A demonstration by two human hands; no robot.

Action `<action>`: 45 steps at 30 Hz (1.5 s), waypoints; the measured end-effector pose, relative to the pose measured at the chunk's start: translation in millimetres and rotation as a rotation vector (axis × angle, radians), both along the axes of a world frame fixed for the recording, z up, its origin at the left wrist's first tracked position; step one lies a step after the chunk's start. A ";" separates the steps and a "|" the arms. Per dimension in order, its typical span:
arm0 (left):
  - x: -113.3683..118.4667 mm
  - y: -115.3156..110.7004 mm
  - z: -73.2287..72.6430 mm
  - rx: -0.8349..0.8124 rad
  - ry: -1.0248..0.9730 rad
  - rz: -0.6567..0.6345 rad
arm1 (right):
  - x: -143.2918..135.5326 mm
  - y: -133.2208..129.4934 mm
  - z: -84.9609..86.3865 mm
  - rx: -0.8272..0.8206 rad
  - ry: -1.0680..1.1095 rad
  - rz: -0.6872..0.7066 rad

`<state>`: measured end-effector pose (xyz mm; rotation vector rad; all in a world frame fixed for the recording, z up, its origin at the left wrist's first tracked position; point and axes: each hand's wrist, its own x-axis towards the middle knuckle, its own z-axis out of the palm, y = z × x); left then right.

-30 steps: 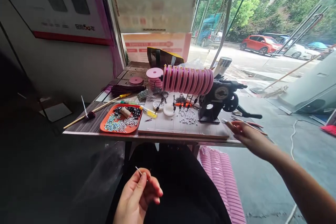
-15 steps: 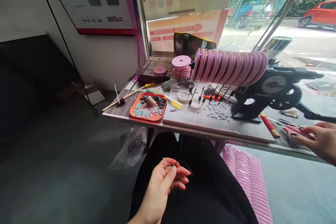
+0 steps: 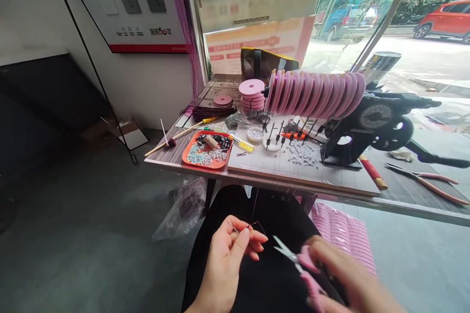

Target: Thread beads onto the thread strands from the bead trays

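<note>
My left hand is over the lap, thumb and index finger pinched on a fine dark thread. A thin silvery sliver, perhaps a wire or needle, sticks out at the fingertips; its kind is unclear. To its right, my right hand, partly blurred, grips pink-handled scissors. Their slim blades stand slightly apart and point toward the left fingertips, not touching the thread. Long-nosed pliers with pink grips lie at the right end of the table.
An orange tray of beads stands at the table's front left. Pink spools sit in a row on a black hand-cranked winder. Loose silvery beads lie on a board. A pink striped bundle is below the table.
My right hand has come from the table's right end to the lap, bringing the pink scissors. The pliers there are now uncovered. My left hand stays nearly still.
</note>
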<state>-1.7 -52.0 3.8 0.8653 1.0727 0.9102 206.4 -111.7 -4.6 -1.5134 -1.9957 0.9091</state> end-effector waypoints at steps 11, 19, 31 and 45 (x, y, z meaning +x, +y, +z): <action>-0.1 1.6 -3.6 0.049 0.053 -0.001 | -26.5 20.2 -15.4 -0.096 -0.080 0.037; 0.3 2.2 -4.2 0.048 0.032 -0.010 | -32.4 20.5 -20.9 -0.012 -0.073 0.047; -0.9 1.4 -1.4 0.032 0.032 0.010 | -32.0 22.3 -33.2 0.032 -0.043 0.027; -1.9 0.7 -1.7 0.042 0.029 0.003 | -36.4 26.9 -14.8 -0.338 0.150 0.031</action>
